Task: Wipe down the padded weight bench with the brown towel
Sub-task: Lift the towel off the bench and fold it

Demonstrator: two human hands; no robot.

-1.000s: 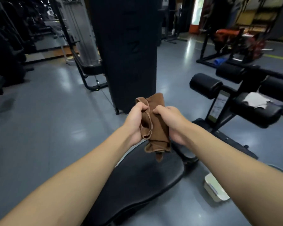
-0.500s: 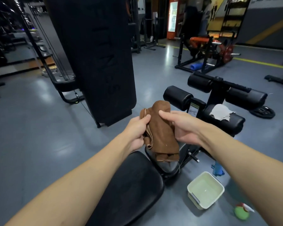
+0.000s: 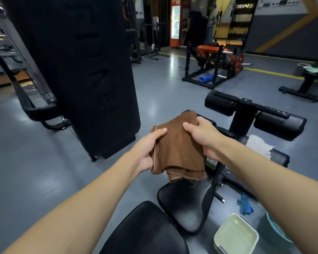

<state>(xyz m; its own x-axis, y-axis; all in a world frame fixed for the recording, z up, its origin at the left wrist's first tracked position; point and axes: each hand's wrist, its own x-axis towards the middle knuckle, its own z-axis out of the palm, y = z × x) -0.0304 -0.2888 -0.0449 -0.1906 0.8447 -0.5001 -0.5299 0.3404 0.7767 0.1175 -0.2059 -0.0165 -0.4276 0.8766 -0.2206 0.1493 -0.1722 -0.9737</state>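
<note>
head view: brown towel [image 3: 178, 149] held between left hand [image 3: 149, 145] and right hand [image 3: 204, 136].

- A glossy grey floor [image 3: 154, 92] is reflecting pale patches of overhead light.
- A tall black padded column [image 3: 84, 70] is standing on the left, blocking much of the room.
- An orange and black weight machine [image 3: 215, 59] is sitting further back.
- A lit red drinks fridge [image 3: 175, 24] is glowing by the far wall.
- A yellow line [image 3: 272, 72] is running across the floor.
</note>
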